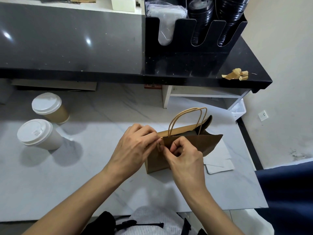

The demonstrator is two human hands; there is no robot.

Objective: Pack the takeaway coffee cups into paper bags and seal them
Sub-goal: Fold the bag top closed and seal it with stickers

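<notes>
A brown paper bag [209, 143] with twine handles stands upright on the white marble counter [94, 175], its mouth partly open at the right. My left hand [135, 148] pinches the bag's top left corner. My right hand [184, 158] pinches the near top edge right beside it, fingertips almost meeting the left hand's. Two lidded takeaway cups stand at the left: a brown cup [50, 107] farther back and a white cup [38, 134] nearer. What the bag holds is hidden.
A raised black shelf [84, 48] runs along the back, carrying a black lid-and-cup organizer [194, 36] and crumpled brown paper scraps [235, 74]. White paper sheets [220, 163] lie under and to the right of the bag. The counter's right edge drops off near the wall.
</notes>
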